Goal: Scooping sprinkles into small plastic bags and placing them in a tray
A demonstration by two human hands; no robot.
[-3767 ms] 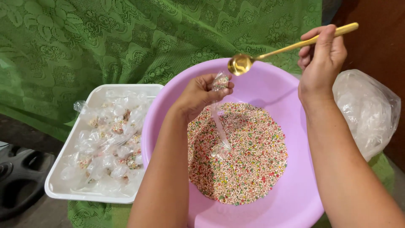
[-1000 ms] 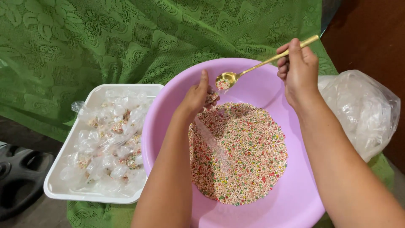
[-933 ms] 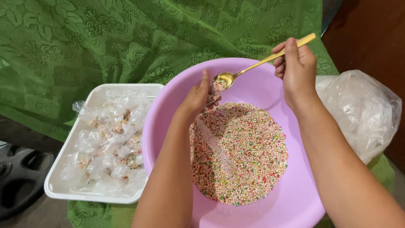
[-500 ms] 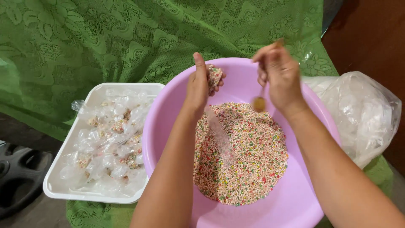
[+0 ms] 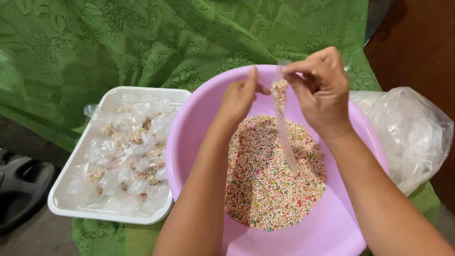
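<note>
right grip (image 5: 318, 90): we pinch the bag (image 5: 279, 95) top shut
left grip (image 5: 239, 97): loose, holding nothing
risk: bag slips, beads spill into basin (image 5: 350, 227)

We count two hands, a left hand (image 5: 239, 97) and a right hand (image 5: 322, 92); one narrow clear plastic bag (image 5: 283, 121); one pink basin (image 5: 199, 123); one white tray (image 5: 64, 199) of small filled packets (image 5: 128, 156), too many to count; one heap of clear plastic bags (image 5: 407, 132); one green lace cloth (image 5: 142, 42).
</note>
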